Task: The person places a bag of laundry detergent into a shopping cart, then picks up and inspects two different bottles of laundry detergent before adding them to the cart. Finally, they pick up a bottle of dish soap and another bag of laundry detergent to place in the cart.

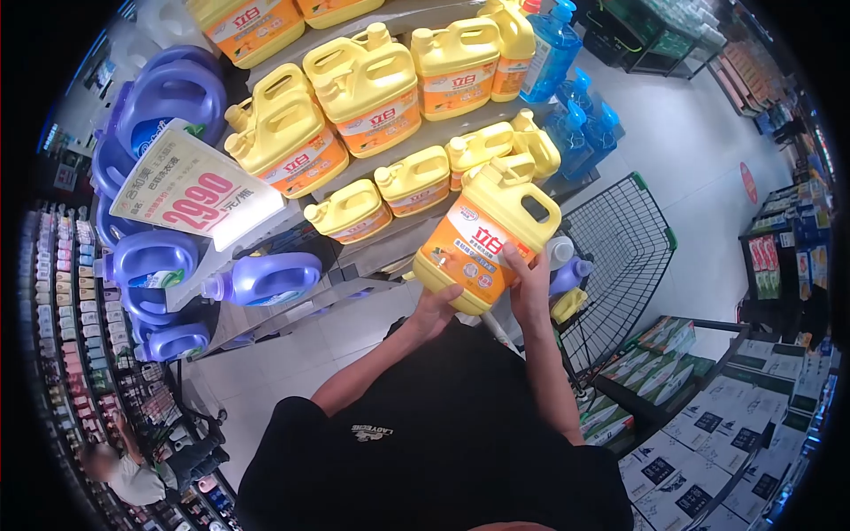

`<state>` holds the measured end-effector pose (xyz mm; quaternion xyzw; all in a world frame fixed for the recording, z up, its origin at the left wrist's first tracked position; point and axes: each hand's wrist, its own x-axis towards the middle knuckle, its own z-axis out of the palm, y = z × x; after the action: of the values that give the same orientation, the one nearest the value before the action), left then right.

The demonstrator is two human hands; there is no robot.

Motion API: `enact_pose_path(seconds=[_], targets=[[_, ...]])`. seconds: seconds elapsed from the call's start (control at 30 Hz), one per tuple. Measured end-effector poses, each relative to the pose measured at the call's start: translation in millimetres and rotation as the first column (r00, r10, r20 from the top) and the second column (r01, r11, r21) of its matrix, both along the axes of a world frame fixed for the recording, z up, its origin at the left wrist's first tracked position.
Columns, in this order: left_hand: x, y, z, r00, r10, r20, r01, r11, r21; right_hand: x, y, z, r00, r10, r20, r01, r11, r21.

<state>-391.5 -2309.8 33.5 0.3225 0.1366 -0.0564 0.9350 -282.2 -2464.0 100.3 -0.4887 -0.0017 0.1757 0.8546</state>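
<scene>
A large yellow detergent jug [478, 234] with an orange label is held up in front of my chest, tilted, its cap end away from me. My left hand [436, 311] supports its lower edge, the thumb on the front. Along the jug's right side my right hand [529, 279] grips it, fingers partly hidden behind. Just beyond stands a stepped shelf with more yellow jugs [366, 88] in rows, and smaller yellow jugs [413, 181] on the lower step.
Purple bottles [266, 280] and a price sign [197, 188] are on the left. Blue bottles [575, 133] stand at the shelf's right end. A wire shopping cart [620, 265] is at my right, near stacked boxes [708, 425]. Another person [146, 478] is in the far left aisle.
</scene>
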Motion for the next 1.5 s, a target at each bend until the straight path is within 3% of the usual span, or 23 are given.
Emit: enact_pose_path(seconds=[0.23, 0.33, 0.43, 0.47, 0.53, 0.57, 0.6, 0.67, 0.7, 0.8, 1.03, 1.23, 1.43, 1.5], targets=[[0, -5, -6, 1.000, 0.014, 0.014, -0.014, 1.000, -0.028, -1, -10, -8, 0.998, -0.051, 0.036, 0.052, 0.999, -0.009], [-2, -7, -5, 0.999, 0.043, 0.027, -0.042, 0.999, -0.015, 0, -15, -7, 0.999, 0.009, 0.047, -0.007, 1.000, -0.024], [-2, -12, -6, 0.985, 0.123, 0.123, -0.149, 0.961, 0.234, 1, -14, -13, 0.996, -0.011, 0.093, 0.011, 1.000, 0.004], [-3, -9, -6, 0.973, 0.098, 0.210, -0.189, 0.861, 0.473, 4, -16, -10, 1.000, 0.007, 0.014, -0.009, 0.985, 0.174], [1, -2, 9, 0.940, -0.015, 0.341, -0.290, 0.494, 0.820, 14, -17, 17, 0.988, 0.078, -0.133, -0.003, 0.870, 0.493], [13, -8, 19, 0.787, -0.008, 0.617, -0.605, 0.186, 0.774, 23, -23, -4, 0.990, 0.058, -0.129, 0.005, 0.897, 0.443], [16, -6, 31, 0.733, -0.110, 0.671, -0.663, 0.105, 0.741, 25, -26, -16, 0.984, 0.164, -0.072, -0.080, 0.762, 0.643], [14, 0, 45, 0.606, -0.321, 0.727, -0.775, -0.033, 0.631, 24, -25, -15, 0.988, 0.147, -0.050, -0.074, 0.728, 0.681], [12, -7, 42, 0.596, -0.338, 0.729, -0.788, -0.069, 0.612, 24, -27, -7, 0.970, 0.208, -0.127, -0.041, 0.655, 0.754], [7, -12, 40, 0.549, -0.433, 0.715, -0.827, -0.160, 0.539, 20, -28, -3, 0.980, 0.190, -0.063, -0.068, 0.613, 0.787], [8, -14, 34, 0.500, -0.493, 0.712, -0.856, -0.157, 0.492, 14, -33, 0, 0.989, 0.147, -0.036, -0.059, 0.596, 0.801], [21, -28, 35, 0.586, -0.398, 0.706, -0.749, 0.068, 0.659, 13, -62, -5, 0.993, 0.010, -0.120, 0.078, 0.710, 0.700], [32, -47, 25, 0.430, -0.527, 0.733, -0.812, 0.130, 0.570, -3, -97, -6, 0.987, -0.125, -0.102, 0.160, 0.687, 0.709], [38, -61, 27, 0.468, -0.482, 0.741, -0.720, 0.278, 0.636, -10, -111, -5, 0.961, -0.241, -0.132, 0.270, 0.729, 0.629]])
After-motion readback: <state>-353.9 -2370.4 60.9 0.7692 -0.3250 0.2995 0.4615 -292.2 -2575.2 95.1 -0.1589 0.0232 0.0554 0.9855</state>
